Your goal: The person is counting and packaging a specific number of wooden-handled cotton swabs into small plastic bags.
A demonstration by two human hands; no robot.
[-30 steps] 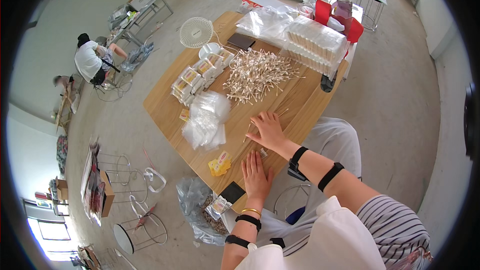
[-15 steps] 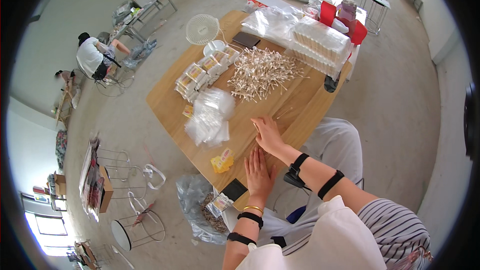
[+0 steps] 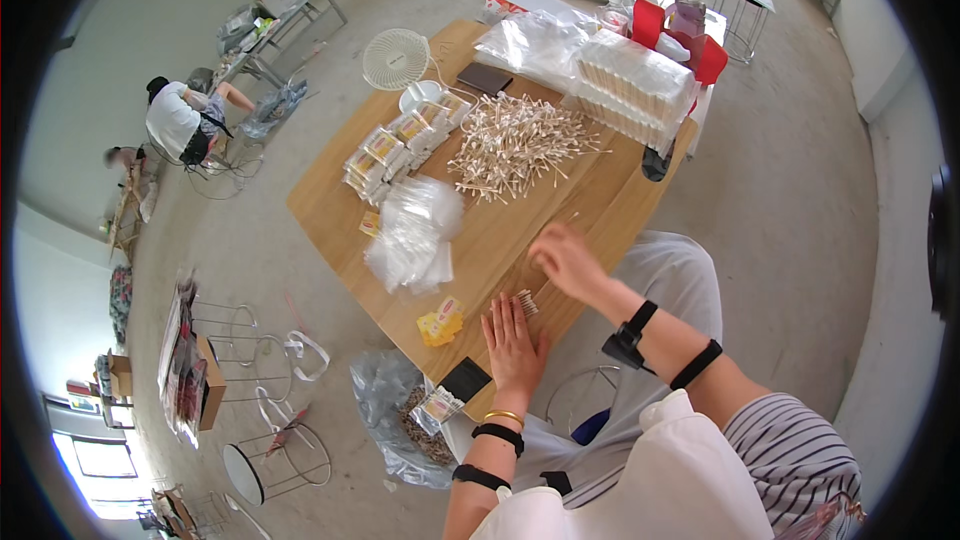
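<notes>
My left hand (image 3: 513, 348) lies flat on the wooden table (image 3: 470, 285), fingers stretched out. Against its fingertips is a small row of cotton swabs (image 3: 527, 302), partly covered by the hand. To the right, my right hand (image 3: 568, 260) hovers over the table near its front edge, fingers bent and smeared by motion. Whether anything is between them I cannot make out. A big loose pile of cotton swabs (image 3: 522, 145) spreads farther back. Left of the pile are stacked packs of swabs (image 3: 385, 148) and clear plastic bags (image 3: 415, 230). Yellow cards (image 3: 440, 323) lie left of my left hand.
A white fan (image 3: 396, 60) and a dark flat case (image 3: 485, 78) stand at the back. Bundled swabs in clear wrap (image 3: 635, 85) fill the back right. A grey plastic bag (image 3: 385, 410) hangs by the left corner. Another person (image 3: 185, 120) sits far left.
My right hand has lifted away from beside my left hand and moved right, uncovering the row of swabs. My left hand stays flat in place. The view has shifted slightly.
</notes>
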